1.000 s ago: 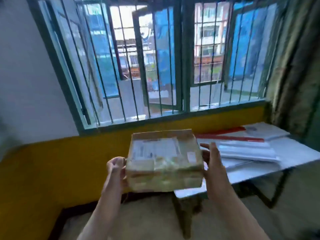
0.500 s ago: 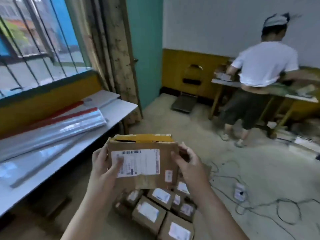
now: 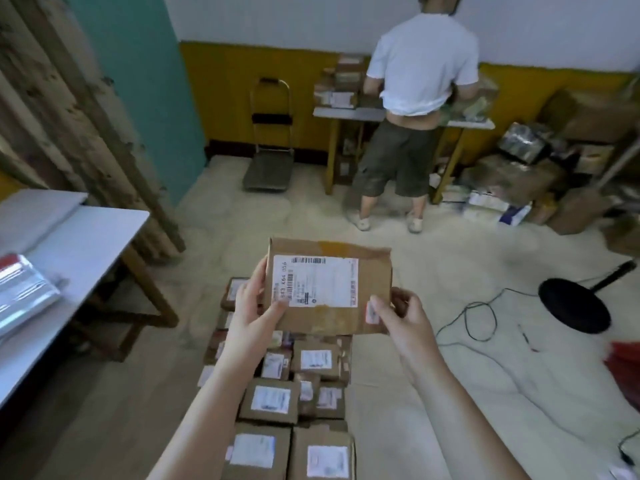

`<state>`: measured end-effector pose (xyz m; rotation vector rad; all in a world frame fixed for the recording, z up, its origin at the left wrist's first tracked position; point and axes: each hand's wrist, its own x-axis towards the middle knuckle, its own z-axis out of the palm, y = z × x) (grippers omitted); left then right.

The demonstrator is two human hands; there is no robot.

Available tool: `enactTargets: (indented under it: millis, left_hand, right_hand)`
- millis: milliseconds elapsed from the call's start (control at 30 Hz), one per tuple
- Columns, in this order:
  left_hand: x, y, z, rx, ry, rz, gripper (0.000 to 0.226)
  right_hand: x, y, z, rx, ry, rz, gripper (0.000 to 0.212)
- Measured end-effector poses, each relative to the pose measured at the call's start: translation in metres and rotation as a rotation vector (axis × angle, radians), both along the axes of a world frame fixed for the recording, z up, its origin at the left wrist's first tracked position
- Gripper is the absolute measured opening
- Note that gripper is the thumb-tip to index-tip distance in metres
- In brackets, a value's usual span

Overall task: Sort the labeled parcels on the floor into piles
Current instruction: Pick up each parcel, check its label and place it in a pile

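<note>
A cardboard parcel (image 3: pixel 329 285) is being held label-up above the sorted parcels on the floor (image 3: pixel 294 403). Its left edge is being gripped by the left hand (image 3: pixel 254 313), thumb lying on the label corner; its lower right corner is being pinched by the right hand (image 3: pixel 403 318), fingers curled round it. Judgement: the label (image 3: pixel 315 281) is being read, so the thumb is best being slid off the print, and the parcel being kept level until the matching pile is being picked out. Against the earlier frame, the view is being tilted further down and right: more of the floor stack is being shown, the side table (image 3: pixel 79 237) is being pushed to the margin, and the person at the far table (image 3: pixel 415 109) is being framed nearer centre
</note>
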<state>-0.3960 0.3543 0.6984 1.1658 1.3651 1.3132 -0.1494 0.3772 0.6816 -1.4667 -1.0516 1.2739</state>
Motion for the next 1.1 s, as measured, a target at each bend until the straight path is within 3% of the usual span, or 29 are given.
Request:
enactTargets:
  millis: [100,300,467,633,800,900,1100]
  left_hand:
    - [-0.003,0.026,-0.019,-0.088,-0.059,-0.081,0.059]
    - [0.005,0.085,-0.022,-0.148,-0.102,0.006,0.040]
    - [0.026,0.147,-0.022,-0.121,-0.068,0.032,0.037]
    - [0.053,0.205,-0.046,-0.160,-0.121,0.079,0.042]
    - [0.082,0.258,-0.058,-0.204,-0.212,0.310,0.046]
    - [0.093,0.272,-0.051,-0.229,-0.251,0.456,0.051]
    - [0.098,0.267,-0.035,-0.226,-0.329,0.696,0.062]
  right_hand:
    - [0.004,0.012,-0.014,-0.067,-0.039,-0.032,0.063]
    - [0.009,0.068,-0.029,-0.067,0.200,-0.077,0.025]
    - [0.030,0.156,-0.038,-0.022,0.285,-0.092,0.019]
    - [0.051,0.251,-0.075,-0.067,0.242,0.080,0.010]
    - [0.065,0.344,-0.083,-0.106,0.188,0.309,0.005]
    - [0.067,0.388,-0.065,-0.091,0.194,0.424,0.013]
    - [0.035,0.417,-0.032,-0.114,0.170,0.624,0.015]
